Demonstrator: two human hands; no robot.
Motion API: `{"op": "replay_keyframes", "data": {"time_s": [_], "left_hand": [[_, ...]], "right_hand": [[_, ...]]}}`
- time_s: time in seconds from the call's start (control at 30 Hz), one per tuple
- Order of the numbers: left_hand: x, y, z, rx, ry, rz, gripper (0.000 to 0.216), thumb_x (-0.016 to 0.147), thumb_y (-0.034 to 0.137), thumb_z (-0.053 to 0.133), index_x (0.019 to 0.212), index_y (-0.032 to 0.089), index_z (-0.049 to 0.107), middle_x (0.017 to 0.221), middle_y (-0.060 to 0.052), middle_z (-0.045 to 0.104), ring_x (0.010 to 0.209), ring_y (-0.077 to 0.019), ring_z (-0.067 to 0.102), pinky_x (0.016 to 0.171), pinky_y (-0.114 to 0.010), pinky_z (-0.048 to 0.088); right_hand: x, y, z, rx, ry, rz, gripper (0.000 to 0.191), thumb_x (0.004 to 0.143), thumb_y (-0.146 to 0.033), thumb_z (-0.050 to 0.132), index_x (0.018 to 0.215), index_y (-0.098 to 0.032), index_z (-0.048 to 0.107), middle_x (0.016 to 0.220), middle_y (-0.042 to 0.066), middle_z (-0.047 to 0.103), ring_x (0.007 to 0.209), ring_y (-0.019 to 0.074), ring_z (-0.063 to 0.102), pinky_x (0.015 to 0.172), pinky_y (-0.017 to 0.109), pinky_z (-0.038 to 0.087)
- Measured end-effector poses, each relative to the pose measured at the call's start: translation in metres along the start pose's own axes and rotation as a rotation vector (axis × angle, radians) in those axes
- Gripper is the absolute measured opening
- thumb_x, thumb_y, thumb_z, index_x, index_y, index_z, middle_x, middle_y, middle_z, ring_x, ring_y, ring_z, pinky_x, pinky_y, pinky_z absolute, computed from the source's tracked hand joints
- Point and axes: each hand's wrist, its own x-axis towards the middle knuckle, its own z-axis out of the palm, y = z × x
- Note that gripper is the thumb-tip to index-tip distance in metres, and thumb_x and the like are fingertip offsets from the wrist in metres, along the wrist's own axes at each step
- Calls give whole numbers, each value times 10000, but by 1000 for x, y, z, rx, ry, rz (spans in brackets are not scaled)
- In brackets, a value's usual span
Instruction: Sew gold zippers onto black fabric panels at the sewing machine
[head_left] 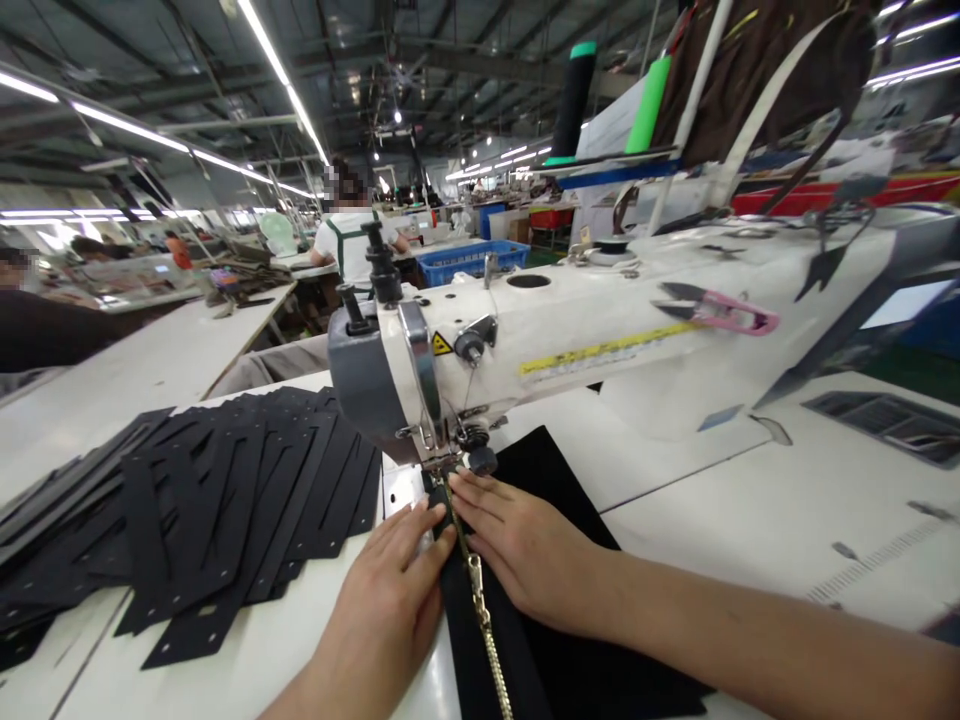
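A white sewing machine (pixel 600 330) stands across the table, its needle end near the centre. Under the presser foot lies a black fabric piece (pixel 555 660) with a gold metal zipper (pixel 480 610) running toward me. My left hand (pixel 390 590) lies flat on the table and the fabric's left edge, fingers stretched toward the needle. My right hand (pixel 525 550) presses flat on the fabric just right of the zipper, fingertips close to the presser foot. Neither hand grips anything.
A stack of black cut strips with slots (pixel 187 510) is spread over the table on the left. Pink thread snips (pixel 720 310) rest on the machine's arm. Thread cones (pixel 574 95) stand behind. Other people sit at benches farther back on the left.
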Motion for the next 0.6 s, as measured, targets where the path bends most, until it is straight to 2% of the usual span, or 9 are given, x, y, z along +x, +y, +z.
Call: {"op": "replay_keyframes", "data": {"time_s": [0.2,0.6], "left_hand": [[0,0,1,0,38,31,339,768,48,351,934,115,639,995,-126,658,954,-249,611,815,-439,524],[3,-2,1,-57,-20,-1,333,734,51,373,929,103,638,1010,-137,648,983,-260,597,883,-478,477]], "right_hand": [[0,-1,1,-4,-8,-5,405,865,-106,333,1212,45,480,1274,197,456,1223,240,371,1051,346,286],[0,6,2,-52,15,-97,383,863,-90,321,1168,26,522,1246,186,490,1208,238,392,1042,361,305]]}}
